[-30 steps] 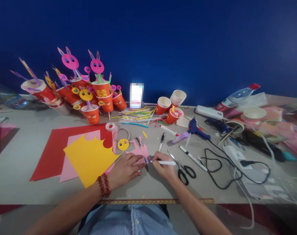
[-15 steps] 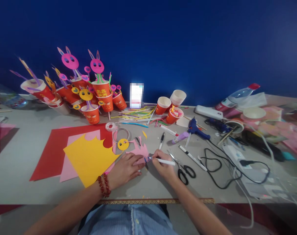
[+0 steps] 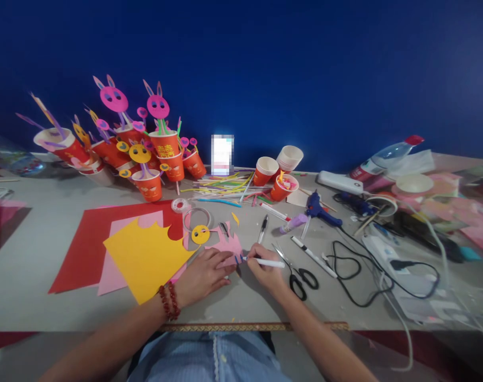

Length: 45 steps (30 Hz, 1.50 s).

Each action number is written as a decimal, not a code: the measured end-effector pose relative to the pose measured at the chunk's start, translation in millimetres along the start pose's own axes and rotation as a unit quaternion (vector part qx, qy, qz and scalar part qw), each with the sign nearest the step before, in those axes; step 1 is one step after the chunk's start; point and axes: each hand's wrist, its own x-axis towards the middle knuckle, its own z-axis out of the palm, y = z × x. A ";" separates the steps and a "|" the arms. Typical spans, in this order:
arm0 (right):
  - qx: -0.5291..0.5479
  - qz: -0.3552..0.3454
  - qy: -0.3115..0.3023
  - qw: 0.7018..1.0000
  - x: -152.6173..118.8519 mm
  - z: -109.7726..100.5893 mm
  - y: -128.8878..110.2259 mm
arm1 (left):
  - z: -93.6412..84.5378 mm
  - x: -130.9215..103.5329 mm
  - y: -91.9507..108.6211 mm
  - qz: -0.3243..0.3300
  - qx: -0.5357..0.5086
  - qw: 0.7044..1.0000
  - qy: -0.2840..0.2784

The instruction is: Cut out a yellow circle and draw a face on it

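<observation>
A white marker (image 3: 270, 262) is pinched in my right hand (image 3: 264, 270), its tip close to the right edge of a pink paper scrap (image 3: 227, 245). Small blue marks show on that edge. Spread flat, my left hand (image 3: 205, 273) presses on the lower part of the scrap and hides some of it. Just above my left hand lies a yellow paper smiley disc (image 3: 200, 234). Black-handled scissors (image 3: 299, 278) lie open to the right of my right hand. A pen (image 3: 262, 229) rests above it.
Yellow paper (image 3: 146, 254) and red paper (image 3: 74, 254) lie at left. Behind them stand red cups (image 3: 147, 188) with paper rabbit figures. Pipe cleaners (image 3: 221, 187) are heaped at the back. A blue glue gun (image 3: 321, 211), its black cable (image 3: 347, 297) and a power strip (image 3: 393, 281) occupy the right.
The marker tip has drawn slightly away from the blue marks on the pink scrap, which show more plainly. My left hand has stayed in place.
</observation>
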 end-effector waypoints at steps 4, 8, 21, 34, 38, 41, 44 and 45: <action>0.002 -0.003 -0.001 1.000 -0.5 0.1 1.5 | 0.2 0.1 -0.5 -0.001 -0.004 1.000 -0.005; 0.003 -0.002 -0.001 1.000 -0.6 0.5 1.8 | 0.3 0.2 -0.4 -0.003 0.001 1.000 -0.005; 0.013 -0.005 -0.006 1.000 -1.3 0.0 2.6 | -1.3 0.1 1.1 0.002 0.006 1.000 0.007; 0.037 -0.006 -0.008 0.999 -2.4 0.0 4.5 | -1.0 0.2 0.1 -0.005 -0.009 1.000 0.002; 0.062 0.004 0.013 0.998 -3.2 0.2 4.5 | -1.5 0.5 0.0 -0.004 -0.012 1.000 0.003; 0.075 0.012 0.034 0.997 -3.6 0.0 6.5 | -2.1 0.5 0.2 -0.005 -0.013 1.000 0.003; 0.084 0.020 0.050 0.995 -4.0 -0.1 9.7 | -2.3 0.2 0.1 -0.006 -0.020 1.000 0.003; 0.089 0.025 0.054 0.994 -4.1 -0.1 10.7 | -2.3 0.1 0.0 -0.006 -0.023 1.000 0.003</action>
